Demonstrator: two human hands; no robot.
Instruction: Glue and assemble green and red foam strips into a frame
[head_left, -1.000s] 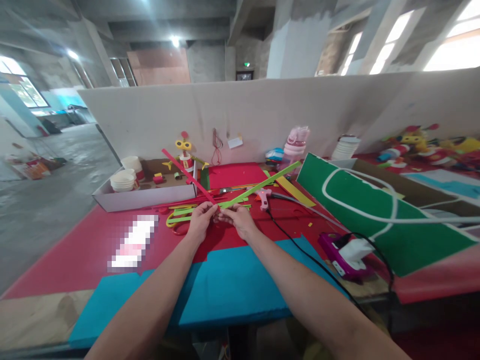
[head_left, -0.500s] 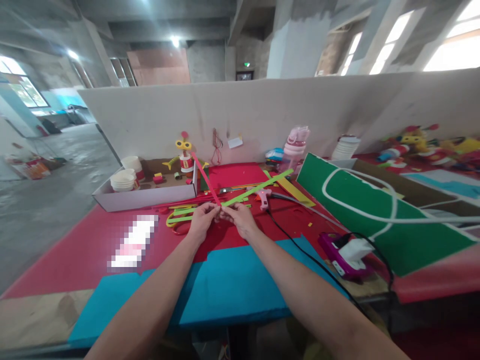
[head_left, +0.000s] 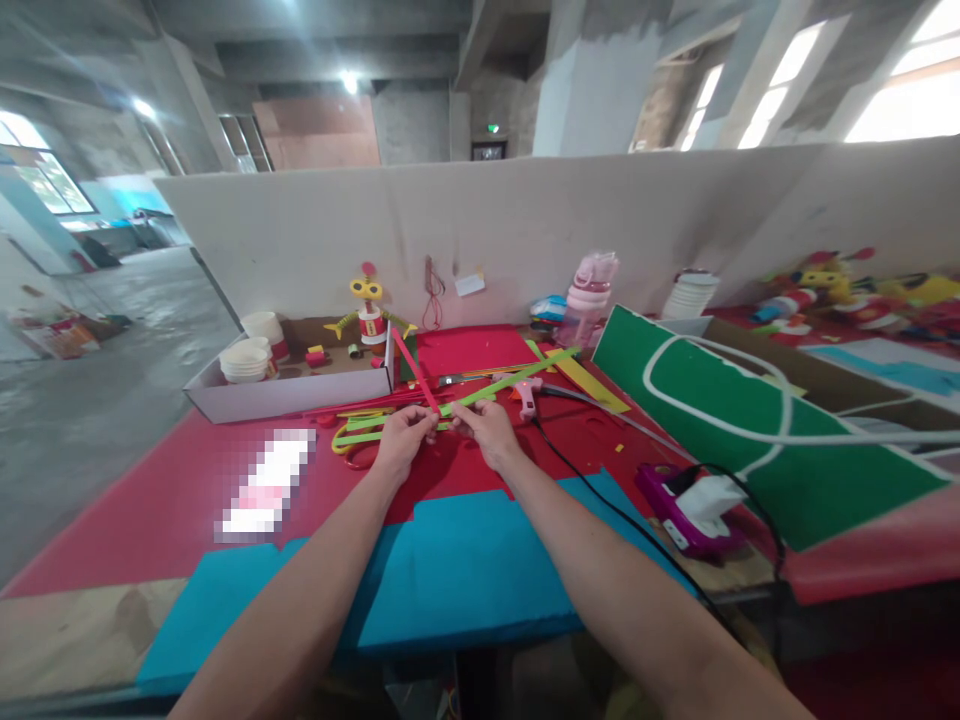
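My left hand [head_left: 406,440] is closed, thumb and finger pinching the near end of a red paper strip [head_left: 417,372] that slants up and away to the left. Close beside it, my right hand [head_left: 487,434] pinches the end of a light green paper strip [head_left: 529,374], which reaches out to the right. The two strip ends meet or nearly meet between my fingertips; whether they are joined I cannot tell. Behind my right hand lies a pink glue gun [head_left: 529,397]. More green strips [head_left: 360,438] and a yellow-orange looped handle lie left of my left hand.
A white tray [head_left: 300,393] with paper cups stands at the left back, a yellow-headed cup figure [head_left: 367,310] beside it. At the right are a pink bottle [head_left: 589,295], a green board [head_left: 720,430] and a purple power strip [head_left: 686,515] with cables. Blue sheets [head_left: 465,570] cover the front edge.
My hands have drawn slightly apart, the right one shifting a little rightward. The far ends of both strips have dipped lower.
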